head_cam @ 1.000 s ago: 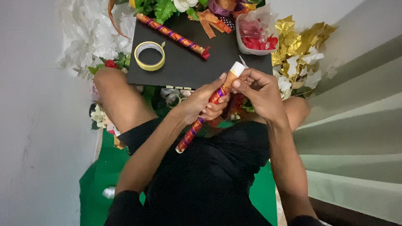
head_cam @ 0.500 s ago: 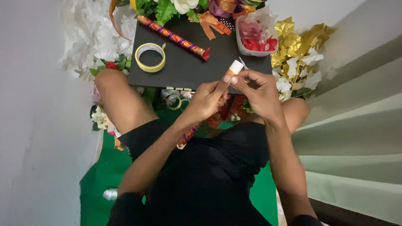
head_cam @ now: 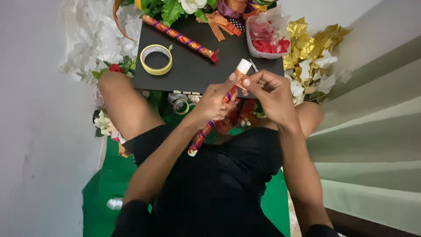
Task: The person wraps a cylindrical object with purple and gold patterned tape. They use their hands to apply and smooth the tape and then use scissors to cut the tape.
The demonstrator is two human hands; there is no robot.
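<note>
Yellow tape roll (head_cam: 156,59) lying upper left on black board (head_cam: 193,74). Left hand (head_cam: 215,102) clenching ribbon-wrapped stick (head_cam: 210,125) at frame centre. Right hand (head_cam: 274,94) pinching stick's bare white tip. 2nd wrapped stick (head_cam: 180,38) resting above; petal tray (head_cam: 267,39) upper right.

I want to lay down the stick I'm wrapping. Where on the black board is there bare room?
The black board is bare in its middle, between the yellow tape roll and the hands, below the finished wrapped stick. Its near left corner, under the roll, is free too. The far edge is crowded with flowers and ribbons, and the clear tub fills the far right corner.
</note>
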